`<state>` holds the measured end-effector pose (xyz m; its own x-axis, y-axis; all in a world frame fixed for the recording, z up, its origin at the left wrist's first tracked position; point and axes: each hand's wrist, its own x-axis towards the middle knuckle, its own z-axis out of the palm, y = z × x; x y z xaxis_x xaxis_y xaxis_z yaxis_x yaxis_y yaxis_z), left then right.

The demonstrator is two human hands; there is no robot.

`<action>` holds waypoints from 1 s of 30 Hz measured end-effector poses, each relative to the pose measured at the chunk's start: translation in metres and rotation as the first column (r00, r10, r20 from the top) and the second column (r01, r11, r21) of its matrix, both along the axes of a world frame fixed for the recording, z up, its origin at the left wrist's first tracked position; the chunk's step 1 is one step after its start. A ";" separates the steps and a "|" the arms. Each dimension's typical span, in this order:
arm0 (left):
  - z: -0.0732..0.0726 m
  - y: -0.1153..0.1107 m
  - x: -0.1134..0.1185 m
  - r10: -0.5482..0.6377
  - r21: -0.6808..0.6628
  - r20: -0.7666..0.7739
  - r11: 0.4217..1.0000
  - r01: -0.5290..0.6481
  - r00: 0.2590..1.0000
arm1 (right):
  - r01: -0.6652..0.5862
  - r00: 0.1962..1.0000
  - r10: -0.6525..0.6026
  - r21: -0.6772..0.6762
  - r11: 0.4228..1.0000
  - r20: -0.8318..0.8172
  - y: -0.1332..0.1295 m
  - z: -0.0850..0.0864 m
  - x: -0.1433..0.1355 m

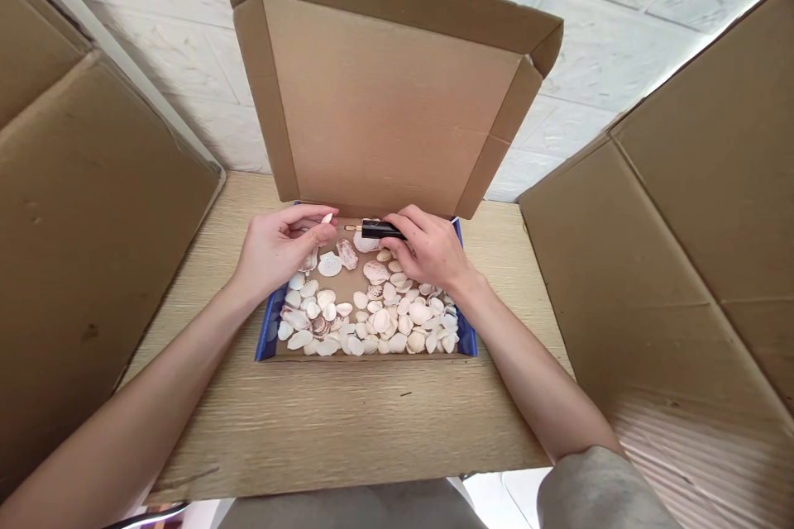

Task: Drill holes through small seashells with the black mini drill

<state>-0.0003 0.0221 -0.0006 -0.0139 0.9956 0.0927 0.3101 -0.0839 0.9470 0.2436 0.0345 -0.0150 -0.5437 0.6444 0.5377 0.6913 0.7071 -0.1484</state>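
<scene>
My left hand pinches a small white seashell between thumb and fingers, above the back left of an open cardboard box. In my right hand is a slim black handheld drill, held level. Its thin bit points left at the shell; whether the tip touches it I cannot tell. Beneath both hands, many loose seashells cover the floor of the box. A flat white scallop shell with small dark dots lies just below my left hand.
The box's lid stands raised at the back, against a white brick-patterned wall. Large cardboard panels flank the wooden table, one on the left and another on the right. A small dark sliver lies in front of the box.
</scene>
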 end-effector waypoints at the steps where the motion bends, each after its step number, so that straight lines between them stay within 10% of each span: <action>1: 0.000 0.000 0.000 -0.002 0.001 0.004 1.000 0.002 1.000 | 0.002 1.000 -0.001 0.039 0.999 -0.015 0.000 0.001 0.000; 6: -0.002 -0.001 -0.001 -0.028 -0.008 0.012 1.000 0.028 1.000 | 0.035 0.997 -0.020 0.201 0.979 -0.074 0.002 0.002 0.003; 12: 0.001 -0.001 0.000 -0.023 -0.012 -0.010 1.000 0.023 1.000 | -0.029 0.999 0.029 -0.019 0.999 -0.040 0.001 -0.001 0.001; 21: -0.001 0.000 0.000 -0.023 0.013 0.003 1.000 0.023 1.000 | 0.012 0.991 0.014 0.198 0.980 -0.131 0.003 -0.001 0.004; 30: 0.000 -0.001 0.001 -0.005 0.010 -0.020 1.000 0.006 1.000 | -0.047 0.992 0.053 0.059 0.997 -0.114 0.002 -0.002 0.002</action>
